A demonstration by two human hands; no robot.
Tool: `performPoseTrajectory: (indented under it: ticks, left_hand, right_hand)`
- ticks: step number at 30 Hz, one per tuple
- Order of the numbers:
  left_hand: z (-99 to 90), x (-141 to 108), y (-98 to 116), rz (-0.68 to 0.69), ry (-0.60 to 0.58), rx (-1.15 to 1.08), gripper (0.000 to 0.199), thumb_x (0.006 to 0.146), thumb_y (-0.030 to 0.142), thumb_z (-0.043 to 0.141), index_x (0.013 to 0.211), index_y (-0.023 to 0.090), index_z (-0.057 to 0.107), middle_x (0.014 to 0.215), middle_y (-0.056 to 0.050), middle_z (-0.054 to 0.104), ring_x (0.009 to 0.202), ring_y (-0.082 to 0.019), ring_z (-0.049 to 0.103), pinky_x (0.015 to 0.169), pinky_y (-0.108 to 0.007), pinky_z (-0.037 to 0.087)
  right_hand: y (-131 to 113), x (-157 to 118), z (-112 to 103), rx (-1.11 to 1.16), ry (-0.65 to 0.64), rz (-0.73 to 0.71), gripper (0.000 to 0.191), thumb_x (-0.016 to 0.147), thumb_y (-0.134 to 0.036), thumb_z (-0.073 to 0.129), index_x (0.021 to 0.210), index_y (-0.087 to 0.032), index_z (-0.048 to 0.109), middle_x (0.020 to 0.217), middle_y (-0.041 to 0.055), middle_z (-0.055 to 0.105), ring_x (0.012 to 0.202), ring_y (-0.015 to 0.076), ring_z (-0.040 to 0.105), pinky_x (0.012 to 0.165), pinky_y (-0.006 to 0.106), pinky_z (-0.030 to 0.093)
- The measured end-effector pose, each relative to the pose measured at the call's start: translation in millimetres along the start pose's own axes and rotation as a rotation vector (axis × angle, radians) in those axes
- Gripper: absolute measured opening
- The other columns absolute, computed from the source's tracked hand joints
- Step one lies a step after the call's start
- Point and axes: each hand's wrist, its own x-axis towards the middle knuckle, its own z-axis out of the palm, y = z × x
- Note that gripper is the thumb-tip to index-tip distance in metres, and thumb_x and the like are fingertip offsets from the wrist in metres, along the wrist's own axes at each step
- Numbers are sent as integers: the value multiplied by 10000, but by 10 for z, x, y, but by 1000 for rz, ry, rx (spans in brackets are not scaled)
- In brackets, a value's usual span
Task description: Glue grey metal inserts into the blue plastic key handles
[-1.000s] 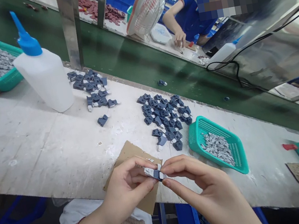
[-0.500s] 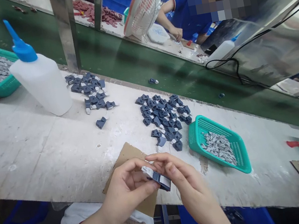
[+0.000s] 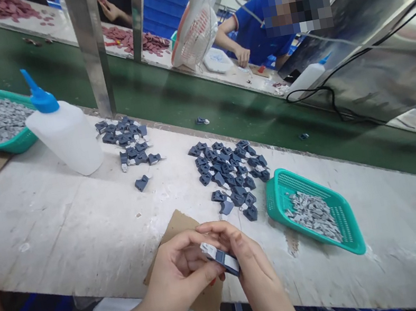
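A small dark blue part with light grey pieces is pinched between the thumb and fingers of my left hand. My right hand is curled against the part's right end, its fingers closed round that side. Under both hands lies a brown cardboard piece. Beyond them, a cluster of similar dark blue parts is spread on the white table, with a smaller group farther left. To the right of my hands stands a green basket of small grey pieces.
A white bottle with a blue nozzle stands at left, near another green basket of grey pieces. A metal post rises behind. Across the green strip, a person in blue works. Black cables hang at right.
The camera view has shifted, so the table items sit lower in the picture. My right hand has closed in around the part, its fingers more curled. My left hand keeps its pinch.
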Motion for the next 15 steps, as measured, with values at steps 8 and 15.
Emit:
performPoseTrajectory:
  ticks: [8,15]
  left_hand:
    - [-25,158,14,24,20,68,189,726,293,793,857,263,659,629,3,675,560,-170,649,571,-289,521]
    - [-86,947,704,204,149,716,166,841,293,685,996,233,691,967,-55,750,818,-245,720,767,-385,579]
  right_hand:
    - [64,212,29,-111,8,-174,337,1009,-439,378,1123,-273,648,1124,30,701,1054,194,651,895,257,505]
    - [253,333,-382,76,309,-88,482,985,-550,340,1183,-199,603,843,45,631,709,193,618,615,296,530]
